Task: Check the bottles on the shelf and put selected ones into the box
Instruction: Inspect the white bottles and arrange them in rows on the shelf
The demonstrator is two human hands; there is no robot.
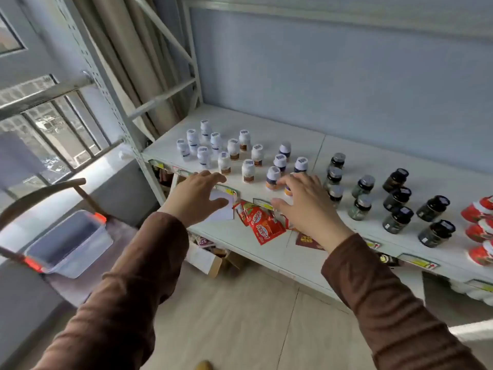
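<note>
Bottles (248, 170), white with barcode stickers on the caps, stand grouped on the shelf (373, 156) just past our fingers (213, 177). Left hand (198, 194) hovers spread, holding nothing, at the shelf edge. Right hand (304, 201) is spread too, fingers right by an orange-banded bottle (272, 178); contact unclear. Label text too blurred to read. Red snack packets (264, 227) hang below the edge, print illegible. Dark jars (394, 198) stand to the right. Clear box (69, 243) with orange latches sits low left, well apart.
</note>
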